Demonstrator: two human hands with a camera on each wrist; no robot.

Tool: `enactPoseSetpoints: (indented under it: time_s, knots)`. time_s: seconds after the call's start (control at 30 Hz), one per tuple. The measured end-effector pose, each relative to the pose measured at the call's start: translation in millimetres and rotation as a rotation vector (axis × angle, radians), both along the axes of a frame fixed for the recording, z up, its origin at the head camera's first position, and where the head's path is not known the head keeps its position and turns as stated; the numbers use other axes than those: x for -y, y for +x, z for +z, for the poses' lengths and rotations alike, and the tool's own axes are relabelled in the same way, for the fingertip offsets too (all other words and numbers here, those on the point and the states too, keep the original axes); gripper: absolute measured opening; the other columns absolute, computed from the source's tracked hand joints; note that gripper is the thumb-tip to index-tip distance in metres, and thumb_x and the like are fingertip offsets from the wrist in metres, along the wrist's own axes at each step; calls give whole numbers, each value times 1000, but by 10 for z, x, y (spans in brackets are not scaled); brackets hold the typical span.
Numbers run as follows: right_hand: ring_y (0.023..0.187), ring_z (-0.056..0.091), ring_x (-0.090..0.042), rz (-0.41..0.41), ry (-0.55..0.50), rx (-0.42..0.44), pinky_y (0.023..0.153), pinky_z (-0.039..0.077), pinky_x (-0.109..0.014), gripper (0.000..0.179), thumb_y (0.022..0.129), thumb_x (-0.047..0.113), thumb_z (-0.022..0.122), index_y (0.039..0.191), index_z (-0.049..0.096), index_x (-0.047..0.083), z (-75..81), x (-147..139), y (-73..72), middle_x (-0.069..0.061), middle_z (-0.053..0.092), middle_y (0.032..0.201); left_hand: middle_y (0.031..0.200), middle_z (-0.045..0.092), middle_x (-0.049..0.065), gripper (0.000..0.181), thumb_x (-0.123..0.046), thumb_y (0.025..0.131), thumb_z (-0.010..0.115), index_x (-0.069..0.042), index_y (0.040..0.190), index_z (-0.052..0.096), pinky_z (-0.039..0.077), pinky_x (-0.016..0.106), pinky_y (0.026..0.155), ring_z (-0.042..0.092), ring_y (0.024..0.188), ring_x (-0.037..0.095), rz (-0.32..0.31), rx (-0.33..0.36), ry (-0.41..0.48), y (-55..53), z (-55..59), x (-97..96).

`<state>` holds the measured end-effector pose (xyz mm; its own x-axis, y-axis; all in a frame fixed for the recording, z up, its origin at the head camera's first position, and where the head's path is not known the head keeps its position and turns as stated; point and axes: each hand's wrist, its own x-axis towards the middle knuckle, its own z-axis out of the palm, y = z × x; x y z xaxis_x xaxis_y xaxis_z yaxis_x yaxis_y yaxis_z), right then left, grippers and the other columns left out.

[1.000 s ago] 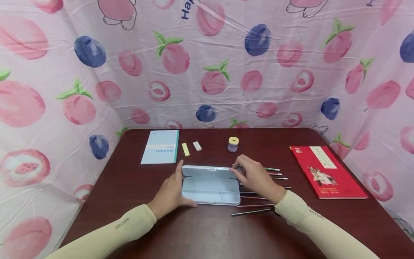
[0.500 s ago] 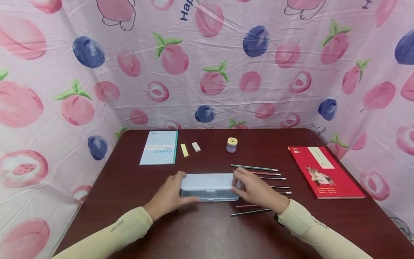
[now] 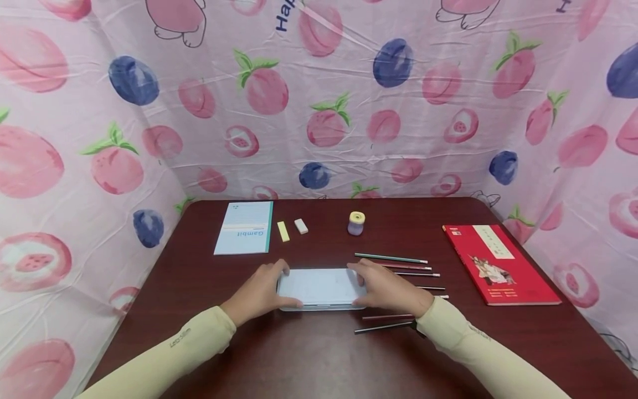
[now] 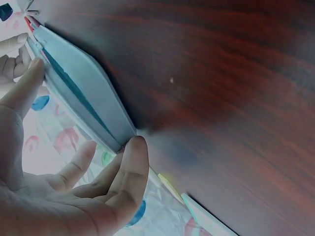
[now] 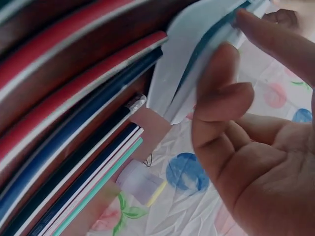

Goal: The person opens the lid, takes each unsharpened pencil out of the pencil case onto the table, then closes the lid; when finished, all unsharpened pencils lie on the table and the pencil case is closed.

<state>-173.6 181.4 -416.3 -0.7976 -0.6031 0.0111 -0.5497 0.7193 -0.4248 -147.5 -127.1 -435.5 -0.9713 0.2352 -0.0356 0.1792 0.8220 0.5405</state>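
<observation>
A pale blue pencil case [image 3: 321,285] lies flat on the table with its lid down. In the left wrist view a narrow dark teal slit runs along the side of the case [image 4: 93,73], between lid and base. My left hand [image 3: 256,295] grips the left end, thumb along the front edge and fingers at the back corner. At the other end my right hand [image 3: 391,288] holds the case, its thumb at the front edge and bent fingers over the lid. Several pencils [image 3: 391,258] lie to the right, partly hidden behind the right hand.
Behind the case lie a white notepad [image 3: 244,228], a yellow strip [image 3: 283,231] and a white eraser [image 3: 301,226]. A yellow-topped, purple-grey pencil sharpener [image 3: 356,223] stands at the back. To the right is a red book [image 3: 498,266].
The pencil case's lid has swung from upright down over the base. My right hand has come down with it, and its thumb now lies at the front edge. The left hand stays at the left end.
</observation>
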Motion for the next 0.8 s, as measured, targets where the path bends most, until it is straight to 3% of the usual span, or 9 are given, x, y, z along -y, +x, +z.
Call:
enactPoseSetpoints:
  time_s: [0.1,0.33,0.6,0.8]
  knots:
    - [73,45,-9,-9,27,56,64,40,-23,79,74,18,98,139,61,-10,29,34,-31,-4,56,90,115,68,9,75,-48,69,101,-13,122,60,59,39,90,60,104,21,-1,4,-4,-26,-9,-9]
    - [71,44,-11,-35,61,127,64,37,-25,68,70,18,99,123,64,-4,70,74,-99,-5,54,82,111,66,10,78,-48,65,102,-11,119,59,57,41,91,58,102,23,-19,-6,-9,-38,-22,-26]
    - [68,46,-12,-70,49,176,62,37,-26,83,66,18,102,134,60,-5,32,103,-141,-4,57,78,98,57,6,72,-47,63,103,-12,103,54,51,37,84,51,97,22,-9,0,-17,-4,-17,-48]
    - [70,48,-14,-103,66,173,63,39,-29,85,65,19,103,135,60,-4,36,94,-134,-5,56,79,98,56,5,69,-48,66,102,-13,102,54,51,35,82,51,98,21,-21,-1,-34,-1,-2,-65]
